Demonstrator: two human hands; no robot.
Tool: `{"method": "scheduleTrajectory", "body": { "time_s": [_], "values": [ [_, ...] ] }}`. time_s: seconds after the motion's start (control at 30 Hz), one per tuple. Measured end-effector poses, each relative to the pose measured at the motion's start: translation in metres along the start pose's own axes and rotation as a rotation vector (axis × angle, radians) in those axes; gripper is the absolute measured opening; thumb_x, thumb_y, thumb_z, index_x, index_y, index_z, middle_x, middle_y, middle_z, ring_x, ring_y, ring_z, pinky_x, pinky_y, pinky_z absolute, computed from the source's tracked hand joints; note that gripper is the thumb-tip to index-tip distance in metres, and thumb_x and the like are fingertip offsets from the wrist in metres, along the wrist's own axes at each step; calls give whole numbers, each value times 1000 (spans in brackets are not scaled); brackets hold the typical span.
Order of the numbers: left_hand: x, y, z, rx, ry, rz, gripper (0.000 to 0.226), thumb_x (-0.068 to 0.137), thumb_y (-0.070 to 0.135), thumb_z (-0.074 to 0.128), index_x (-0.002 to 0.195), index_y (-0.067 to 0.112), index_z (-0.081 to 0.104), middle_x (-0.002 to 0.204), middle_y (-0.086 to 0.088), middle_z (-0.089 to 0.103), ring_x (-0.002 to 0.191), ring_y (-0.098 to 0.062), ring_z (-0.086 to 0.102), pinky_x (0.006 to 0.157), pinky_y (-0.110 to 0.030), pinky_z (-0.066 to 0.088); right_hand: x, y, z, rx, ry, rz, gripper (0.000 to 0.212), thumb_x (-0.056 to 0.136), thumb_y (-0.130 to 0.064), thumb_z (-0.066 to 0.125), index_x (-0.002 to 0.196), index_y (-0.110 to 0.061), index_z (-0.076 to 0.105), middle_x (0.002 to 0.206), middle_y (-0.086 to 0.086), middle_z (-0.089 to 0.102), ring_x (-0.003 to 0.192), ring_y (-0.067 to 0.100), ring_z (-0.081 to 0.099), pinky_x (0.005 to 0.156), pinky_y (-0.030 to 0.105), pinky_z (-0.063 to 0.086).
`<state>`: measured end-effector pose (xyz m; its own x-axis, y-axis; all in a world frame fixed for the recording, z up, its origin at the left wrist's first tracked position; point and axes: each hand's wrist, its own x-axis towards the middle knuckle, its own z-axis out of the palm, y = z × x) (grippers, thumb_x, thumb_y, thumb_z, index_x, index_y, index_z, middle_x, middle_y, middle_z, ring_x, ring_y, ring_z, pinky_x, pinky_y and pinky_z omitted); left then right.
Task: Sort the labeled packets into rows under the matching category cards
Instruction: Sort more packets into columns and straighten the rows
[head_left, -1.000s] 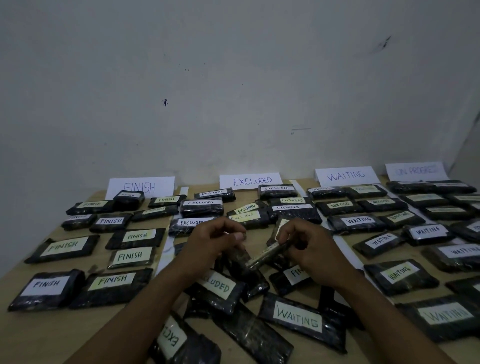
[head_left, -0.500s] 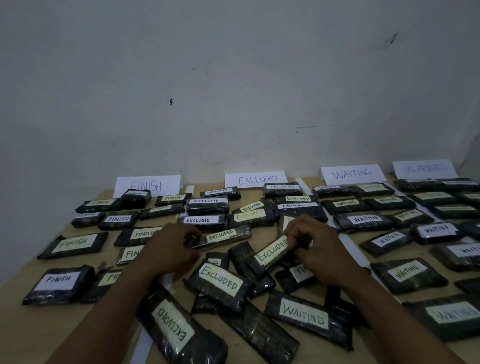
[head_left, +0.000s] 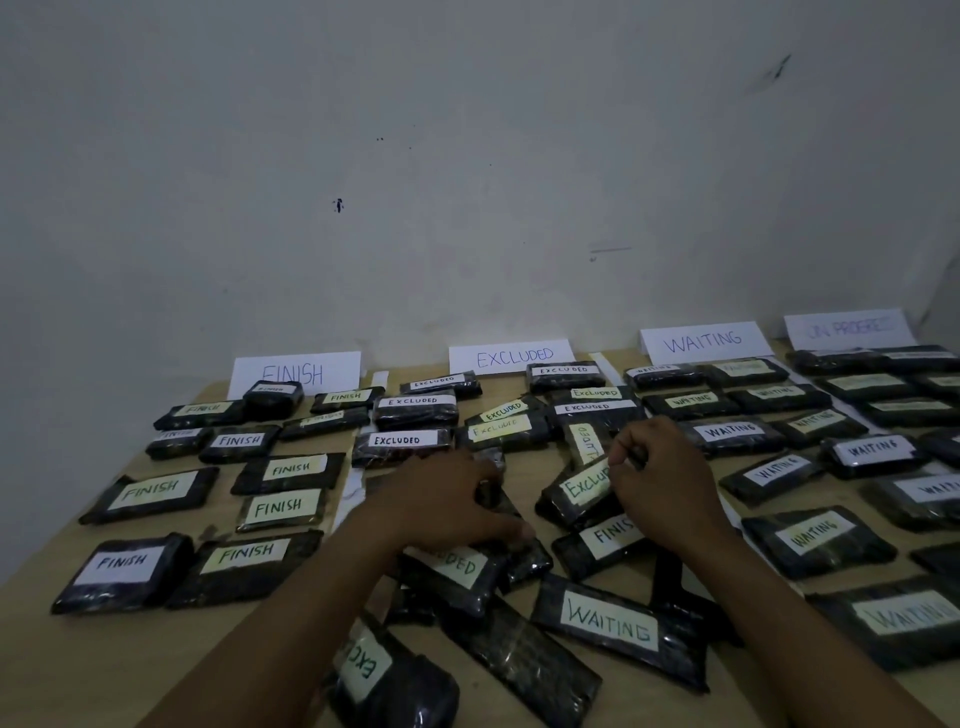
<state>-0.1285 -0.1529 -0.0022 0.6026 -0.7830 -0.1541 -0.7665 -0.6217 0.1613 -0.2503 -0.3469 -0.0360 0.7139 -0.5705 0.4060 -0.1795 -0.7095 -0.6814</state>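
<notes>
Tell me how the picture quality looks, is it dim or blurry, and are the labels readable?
Head view: dim, flat light; wide-angle bending toward the edges; the FINISH card reads clearly; the far-right ON PROGRESS card is faint and blurred.

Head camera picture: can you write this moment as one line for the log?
step: sorting | left hand: on loose packets, grip unclear | right hand: pinches EXCLUDED packet | likely target: row under EXCLUDED card
</notes>
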Motion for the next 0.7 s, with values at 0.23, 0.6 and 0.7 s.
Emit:
{"method": "scheduleTrajectory", "body": {
  "time_s": [0.23,0.6,0.7],
  "values": [
    [3,26,6,85,-104,-55,109,47,91,59,135,29,43,144,-3,35,126,-26,39,97,-42,41,-1,0,-1,-35,-64,65,13,78,-9,62,71,-19,57,91,-10,47,79,10,51,64,29,39],
    [-3,-6,5,-913,43,72,64,63,55,70,124,40,55,125,8,56,106,-13,61,85,-32,49,-1,-4,-3,-64,-64,47,11,79,-8,62,75,-18,59,90,-9,46,73,3,46,59,15,33],
    [-2,-20,8,-1386,30,189,72,62,49,70,127,21,57,122,-14,61,99,-34,63,85,-50,49,-2,-5,-2,-84,-69,34,11,78,-7,61,78,-18,60,91,-10,46,71,3,45,59,12,32]
  ]
}}
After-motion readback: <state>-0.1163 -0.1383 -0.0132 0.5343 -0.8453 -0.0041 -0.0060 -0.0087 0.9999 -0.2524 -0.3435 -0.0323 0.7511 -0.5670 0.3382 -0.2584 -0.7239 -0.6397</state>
